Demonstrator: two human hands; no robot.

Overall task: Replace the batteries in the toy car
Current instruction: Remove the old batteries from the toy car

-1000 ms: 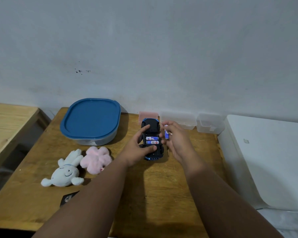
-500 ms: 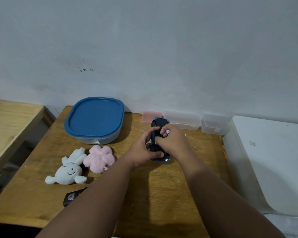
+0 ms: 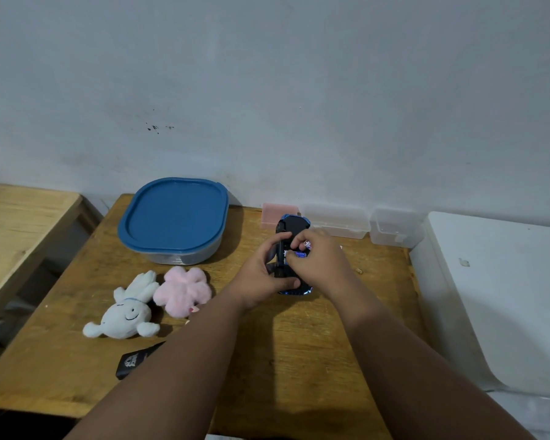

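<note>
The left hand (image 3: pixel 261 277) grips the near left side of the toy car (image 3: pixel 294 225), holding it on the table (image 3: pixel 299 344). The car lies belly-up between both hands, black underside edged in blue, its long axis pointing away toward the wall. Over its middle, the right hand (image 3: pixel 318 262) curls its fingers and seems to pinch a blue-and-white battery (image 3: pixel 299 254), which is partly hidden.

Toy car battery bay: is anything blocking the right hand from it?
Nothing visible does. The right hand sits over the toy car, fingers pinching a battery at its bay; the left hand grips the car's side.
</note>
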